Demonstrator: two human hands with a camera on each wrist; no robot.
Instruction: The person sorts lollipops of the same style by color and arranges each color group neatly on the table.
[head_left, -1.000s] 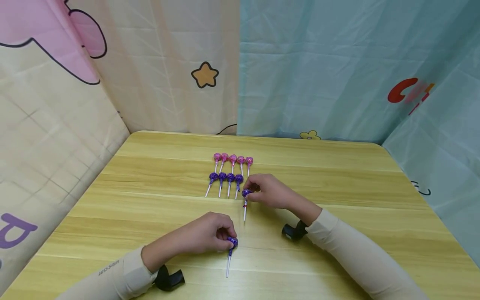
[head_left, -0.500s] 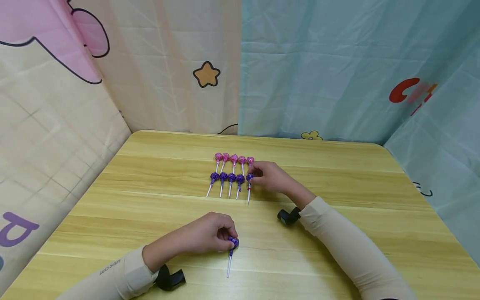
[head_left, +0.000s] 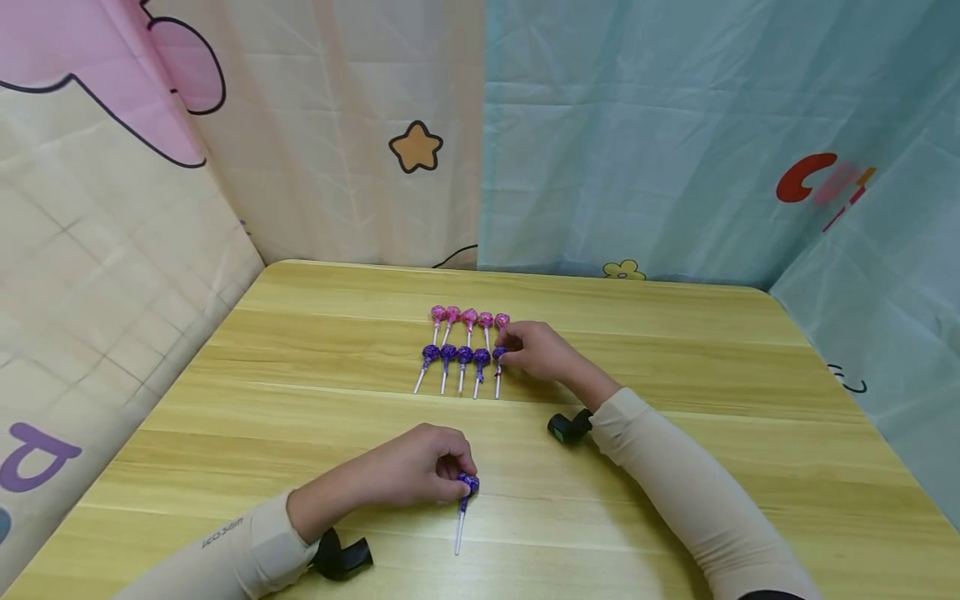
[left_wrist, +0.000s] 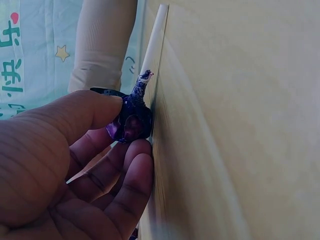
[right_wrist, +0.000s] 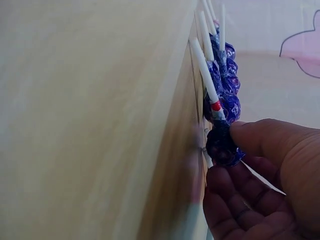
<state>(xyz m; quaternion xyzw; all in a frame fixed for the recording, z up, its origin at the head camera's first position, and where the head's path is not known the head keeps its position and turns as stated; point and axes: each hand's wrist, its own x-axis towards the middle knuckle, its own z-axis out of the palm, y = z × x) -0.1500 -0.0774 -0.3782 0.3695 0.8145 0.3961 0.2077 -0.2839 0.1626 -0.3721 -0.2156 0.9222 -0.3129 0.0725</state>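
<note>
Near the front of the table my left hand (head_left: pixel 420 467) pinches a purple lollipop (left_wrist: pixel 131 120) by its wrapped head. Its white stick points toward me, against or just over the wood. Farther back, the right hand (head_left: pixel 542 352) holds another purple lollipop (right_wrist: pixel 222 145) by the head between thumb and fingers. That one is at the right end of a row of purple lollipops (head_left: pixel 464 356), its stick facing the front like theirs. Behind this row lie several pink lollipops (head_left: pixel 469 317) side by side; the rightmost is partly covered by the right hand.
The wooden table (head_left: pixel 315 350) has pale patterned curtains (head_left: pixel 337 125) behind it and at both sides. Black wrist cameras, one at the left wrist (head_left: pixel 341 557) and one at the right wrist (head_left: pixel 570 427), hang close above the tabletop.
The right hand has carried its purple lollipop away from me and slightly right, bringing it level with the purple row. My left hand keeps its pinch and has hardly moved.
</note>
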